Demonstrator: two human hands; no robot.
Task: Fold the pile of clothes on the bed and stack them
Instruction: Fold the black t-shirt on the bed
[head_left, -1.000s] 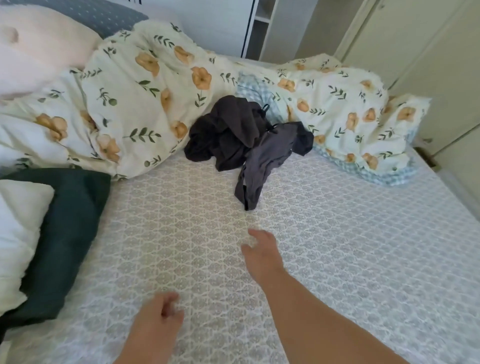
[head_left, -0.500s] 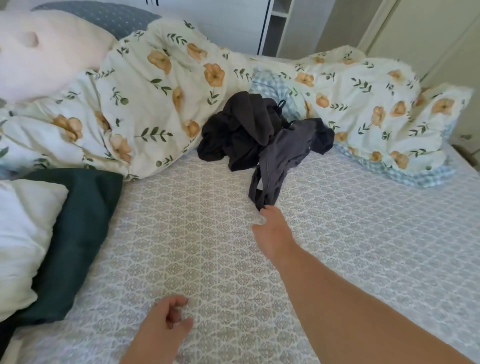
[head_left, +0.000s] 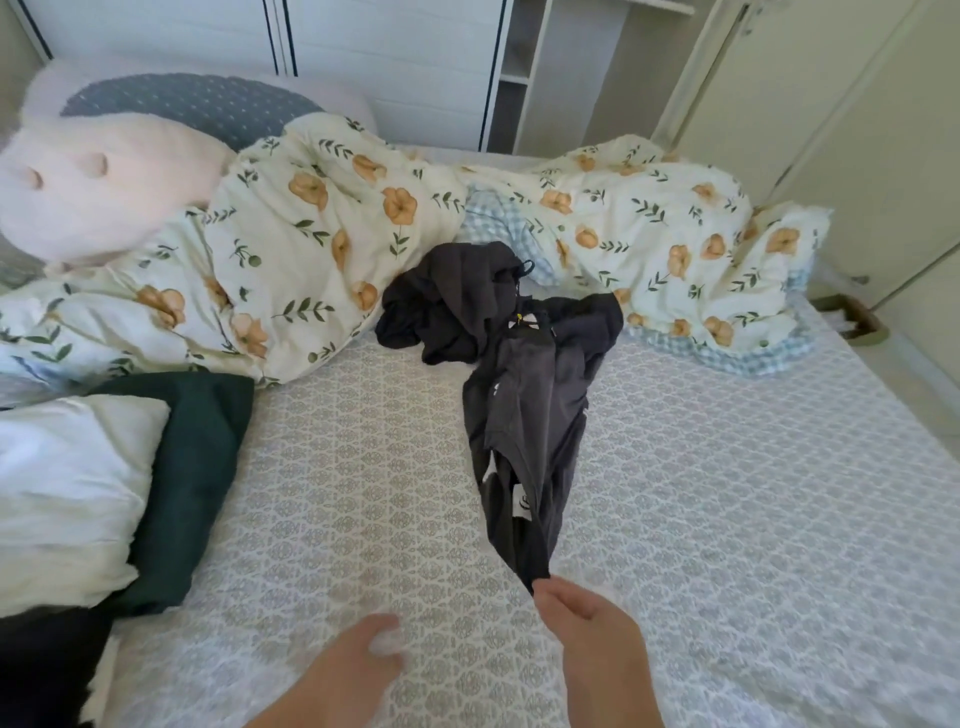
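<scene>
A dark grey garment (head_left: 530, 415) stretches in a long strip across the patterned bed sheet (head_left: 727, 493), its far end still on the pile. My right hand (head_left: 587, 623) pinches its near end at the bottom of the view. A second dark brown garment (head_left: 452, 296) lies crumpled behind it against the duvet. My left hand (head_left: 358, 670) hovers low over the sheet to the left of the right hand, fingers loosely curled, holding nothing.
A floral duvet (head_left: 311, 249) is bunched along the far side of the bed. A pink plush cushion (head_left: 98, 182) sits at back left. A white pillow (head_left: 62, 493) and dark green pillow (head_left: 197, 467) lie at left. Cupboard doors (head_left: 831, 130) stand at right.
My right hand reached the grey garment's end, took hold of it and pulled it toward me, drawing it out long. My left hand shifted slightly right.
</scene>
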